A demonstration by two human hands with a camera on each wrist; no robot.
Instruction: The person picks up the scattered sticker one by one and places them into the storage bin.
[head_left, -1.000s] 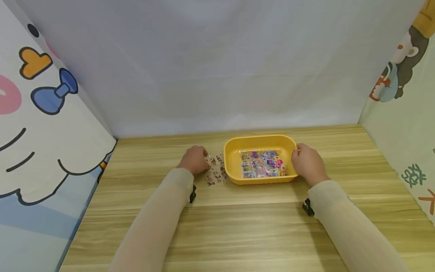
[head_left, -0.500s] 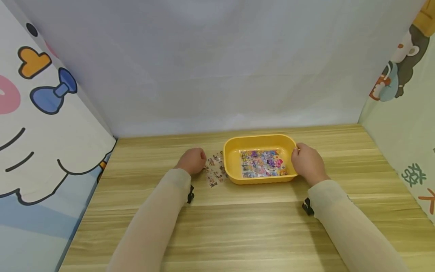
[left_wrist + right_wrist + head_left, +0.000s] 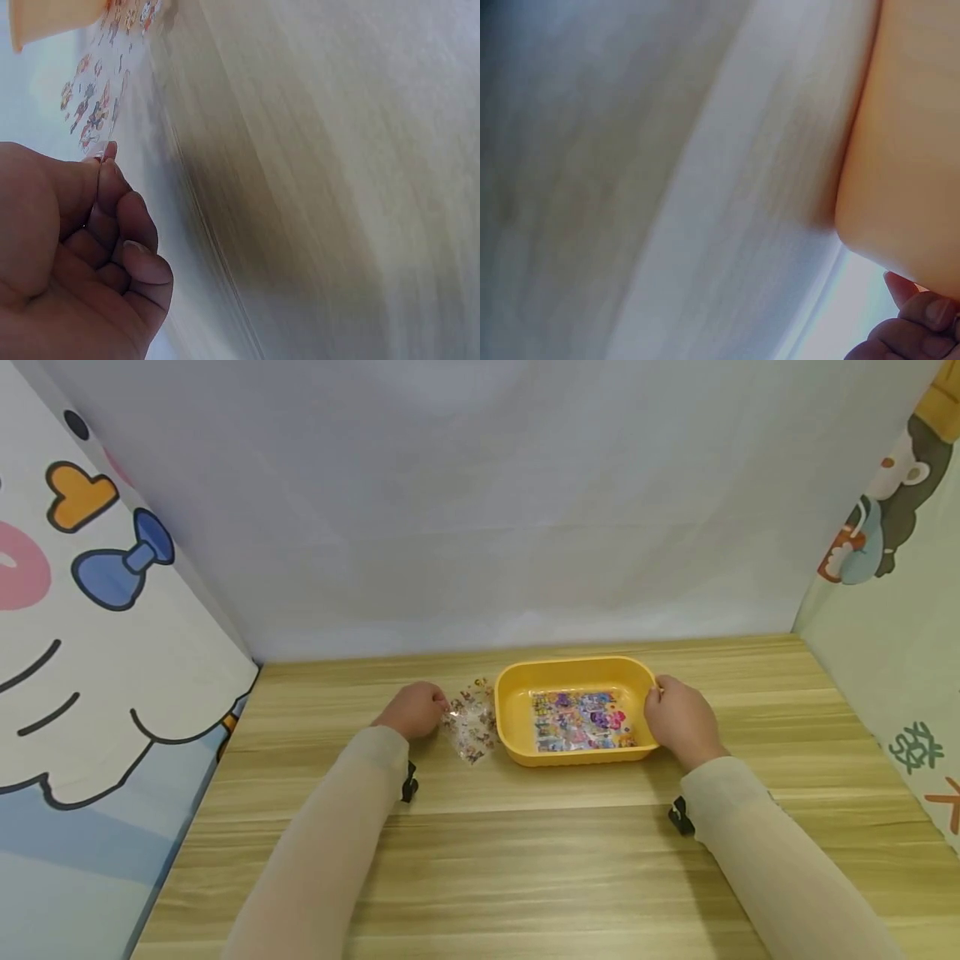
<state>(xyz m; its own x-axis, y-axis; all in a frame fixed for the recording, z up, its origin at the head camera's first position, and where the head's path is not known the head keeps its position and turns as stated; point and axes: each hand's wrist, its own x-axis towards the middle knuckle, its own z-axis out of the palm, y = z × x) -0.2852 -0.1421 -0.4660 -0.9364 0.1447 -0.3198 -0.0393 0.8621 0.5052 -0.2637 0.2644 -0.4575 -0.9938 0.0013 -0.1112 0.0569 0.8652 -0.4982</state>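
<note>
My left hand [image 3: 412, 710] pinches the left edge of a clear sticker sheet [image 3: 474, 725] printed with small brown figures. In the left wrist view the thumb and forefinger meet on the edge of this sheet [image 3: 94, 105], while the other fingers curl in. Its far side lies right by the left wall of a yellow plastic basin [image 3: 577, 758]. My right hand [image 3: 681, 718] grips that basin's right rim, thumb on the inside. Inside the basin lies a colourful sheet [image 3: 577, 722] of cartoon figures. Most of the right hand is cut off in the right wrist view, under the basin's wall [image 3: 907, 150].
A wood-grain table [image 3: 480, 877] carries everything. Behind it hangs a plain pale cloth [image 3: 480, 527]. Cartoon-printed panels stand along the left [image 3: 112, 693] and right sides.
My left hand has drawn back a little to the left, and the clear sheet now slants and bends up toward its fingers. The right hand and basin stay where they were.
</note>
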